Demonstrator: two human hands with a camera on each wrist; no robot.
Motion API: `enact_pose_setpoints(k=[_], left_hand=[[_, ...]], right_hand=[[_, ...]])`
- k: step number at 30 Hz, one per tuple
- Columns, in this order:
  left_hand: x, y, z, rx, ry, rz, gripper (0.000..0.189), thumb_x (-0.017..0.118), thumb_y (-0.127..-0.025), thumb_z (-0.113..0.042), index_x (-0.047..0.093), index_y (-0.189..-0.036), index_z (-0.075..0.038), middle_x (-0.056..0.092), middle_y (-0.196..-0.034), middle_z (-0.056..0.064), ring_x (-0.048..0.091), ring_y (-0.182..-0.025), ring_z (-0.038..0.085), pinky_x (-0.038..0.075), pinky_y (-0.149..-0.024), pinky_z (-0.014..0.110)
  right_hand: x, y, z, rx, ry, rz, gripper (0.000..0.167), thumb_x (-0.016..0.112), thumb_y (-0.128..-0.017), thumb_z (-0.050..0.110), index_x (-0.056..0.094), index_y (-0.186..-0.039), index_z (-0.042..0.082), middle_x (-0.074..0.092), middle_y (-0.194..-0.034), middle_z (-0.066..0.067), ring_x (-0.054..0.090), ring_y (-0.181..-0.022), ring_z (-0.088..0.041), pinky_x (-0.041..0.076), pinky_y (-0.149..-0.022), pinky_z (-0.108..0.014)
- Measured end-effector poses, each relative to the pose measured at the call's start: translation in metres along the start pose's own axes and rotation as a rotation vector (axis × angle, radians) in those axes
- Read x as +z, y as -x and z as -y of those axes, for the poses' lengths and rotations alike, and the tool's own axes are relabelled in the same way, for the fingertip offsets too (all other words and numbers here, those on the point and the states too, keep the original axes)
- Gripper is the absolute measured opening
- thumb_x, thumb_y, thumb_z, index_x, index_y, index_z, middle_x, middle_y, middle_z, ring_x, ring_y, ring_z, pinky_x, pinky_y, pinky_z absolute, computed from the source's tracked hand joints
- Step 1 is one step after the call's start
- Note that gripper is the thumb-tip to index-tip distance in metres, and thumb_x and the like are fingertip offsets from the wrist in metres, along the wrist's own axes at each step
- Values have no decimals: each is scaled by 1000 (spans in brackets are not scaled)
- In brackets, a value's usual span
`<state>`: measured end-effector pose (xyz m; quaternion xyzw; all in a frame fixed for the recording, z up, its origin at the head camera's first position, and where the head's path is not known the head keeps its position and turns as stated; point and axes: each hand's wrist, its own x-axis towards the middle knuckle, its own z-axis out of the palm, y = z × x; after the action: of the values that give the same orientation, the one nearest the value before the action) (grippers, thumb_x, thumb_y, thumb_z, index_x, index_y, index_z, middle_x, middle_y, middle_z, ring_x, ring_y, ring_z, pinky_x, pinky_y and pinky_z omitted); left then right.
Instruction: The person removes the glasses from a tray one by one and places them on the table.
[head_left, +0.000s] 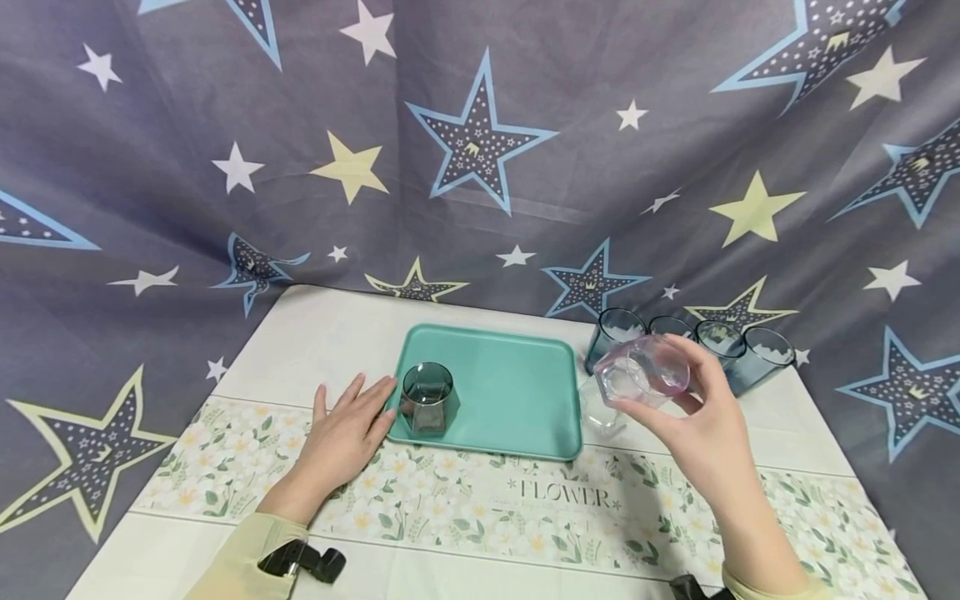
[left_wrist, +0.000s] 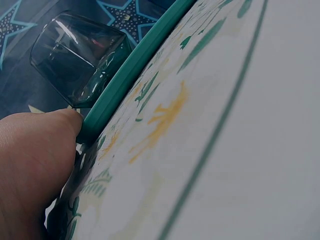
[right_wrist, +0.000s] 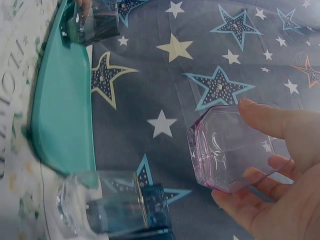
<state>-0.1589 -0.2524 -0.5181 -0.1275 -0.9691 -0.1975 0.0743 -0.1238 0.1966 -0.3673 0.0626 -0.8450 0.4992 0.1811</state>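
My right hand [head_left: 708, 425] grips a clear pink-tinted glass [head_left: 633, 371], tilted on its side in the air right of the tray. In the right wrist view this faceted glass [right_wrist: 232, 147] sits between the thumb and the curled fingers. A teal rectangular tray [head_left: 510, 392] lies on the table. On its left end stands a dark grey see-through glass [head_left: 427, 400]. My left hand [head_left: 345, 437] rests at the tray's left edge, fingers extended and loosely spread; the left wrist view shows the thumb [left_wrist: 67, 120] against the rim.
A colourless glass [head_left: 600, 412] stands just right of the tray, partly behind the raised pink one. Several blue glasses [head_left: 761, 358] form a row at the back right. A starry grey curtain [head_left: 480, 250] hangs behind the table, whose cloth [head_left: 555, 533] has a floral band.
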Motion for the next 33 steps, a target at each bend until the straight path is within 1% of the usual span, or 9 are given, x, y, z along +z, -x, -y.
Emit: enact_pose_setpoints(k=[4,8,13,16,18,24,28,33], left_hand=[[0,0,0,0,2,2,56,55,-118,-37,49,-169,-16,51,-169,4,33,-163,40,0,-126,80],[0,0,0,5,3,-2,56,55,-118,-38,49,-169,-16,51,-169,4,33,-163,41,0,-126,80],[1,1,1,6,7,0,56,54,-118,-38,48,-170,-16,51,-169,4,32,-163,40,0,-126,79],[2,0,1,3,6,-1,56,54,-118,-38,48,-170,-17,50,-170,4,32,-163,40,-1,-126,79],[2,0,1,3,6,-2,56,54,-118,-38,48,-170,-17,50,-170,4,32,-163,40,0,-126,79],[2,0,2,4,8,-3,56,54,-118,-38,48,-170,-17,50,-170,3,32,-163,40,-1,-125,80],[1,0,1,7,7,-4,56,55,-118,-37,48,-170,-17,50,-170,4,32,-163,40,0,-126,80],[1,0,1,2,8,1,56,55,-118,-38,48,-170,-17,50,-170,4,32,-163,41,-1,-126,79]], right_hand=[[-11,5,-6,17,41,-26,99,101,-78,0,52,-162,17,64,-145,-6,64,-124,-12,54,-98,-14],[-21,10,-14,40,67,-41,100,101,-79,1,50,-163,19,63,-147,-6,62,-125,-7,53,-98,-12],[-28,12,-22,58,70,-54,101,100,-80,-1,49,-165,19,62,-147,-7,64,-122,-9,55,-97,-13],[-31,12,-26,55,65,-58,100,99,-80,-2,49,-164,16,62,-148,-9,65,-120,-8,55,-97,-14],[-32,11,-27,55,67,-56,99,99,-81,-1,48,-165,16,61,-148,-9,64,-122,-8,55,-97,-13],[-32,10,-33,67,94,-49,98,100,-82,3,49,-165,19,60,-150,-8,61,-126,-10,53,-95,-11],[-34,9,-39,72,109,-39,99,100,-83,6,48,-166,19,59,-150,-11,59,-127,-7,51,-95,-9],[-36,8,-47,78,130,-39,99,100,-82,8,48,-166,16,61,-146,-14,61,-121,-4,50,-95,-8]])
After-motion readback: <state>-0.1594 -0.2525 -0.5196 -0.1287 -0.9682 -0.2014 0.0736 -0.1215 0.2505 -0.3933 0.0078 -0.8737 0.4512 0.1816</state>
